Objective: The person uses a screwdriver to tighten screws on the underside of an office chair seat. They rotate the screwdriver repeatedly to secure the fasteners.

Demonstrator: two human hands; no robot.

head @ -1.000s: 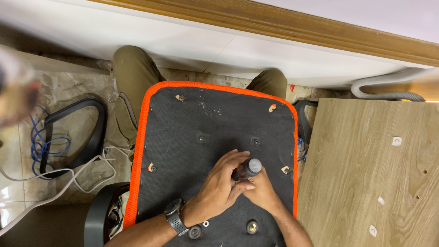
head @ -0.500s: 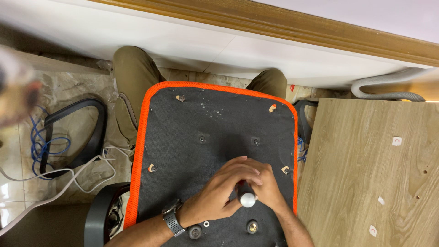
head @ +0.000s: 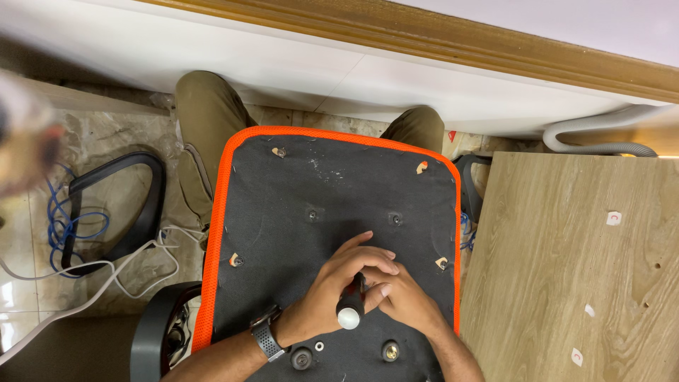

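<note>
Black seat base [head: 297, 205], orange-edged, both hands on a screwdriver [head: 350, 304].
Left hand [head: 332, 290] wraps the handle; right hand [head: 403, 297] pinches the shaft at 3 o'clock, near the seat's 6 o'clock edge.

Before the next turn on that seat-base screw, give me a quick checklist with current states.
1. Left hand gripping screwdriver: ok.
2. Right hand steadying near the tip: ok.
3. Tip seated in a screw: cannot tell, hidden by the fingers.
4. Seat base resting flat across the knees: ok.
5. Loose washer and black knob at the near edge, apart from the hands: ok.
</note>
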